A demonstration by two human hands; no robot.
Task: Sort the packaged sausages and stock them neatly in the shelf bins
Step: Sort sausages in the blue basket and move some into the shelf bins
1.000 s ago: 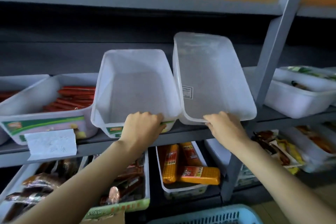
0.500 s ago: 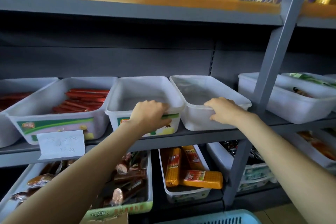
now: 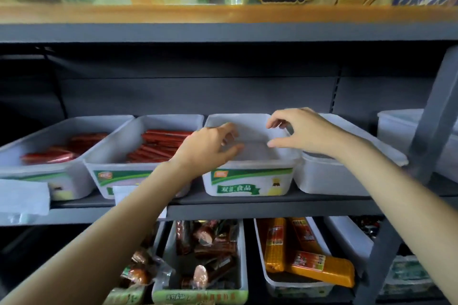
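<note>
both hands hang over an empty white bin [image 3: 250, 181] on the middle shelf, the left hand [image 3: 210, 146] and right hand [image 3: 300, 131] loose, holding nothing. the bin left of it [image 3: 106, 176] holds long red sausages [image 3: 158, 146].

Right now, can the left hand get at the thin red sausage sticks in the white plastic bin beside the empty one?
Probably yes: the left hand hovers beside the red sausage sticks, and their open-topped bin has nothing covering it.

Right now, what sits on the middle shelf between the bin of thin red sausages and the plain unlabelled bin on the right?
Head view: one empty green-labelled bin, with the left hand and right hand over it.
</note>
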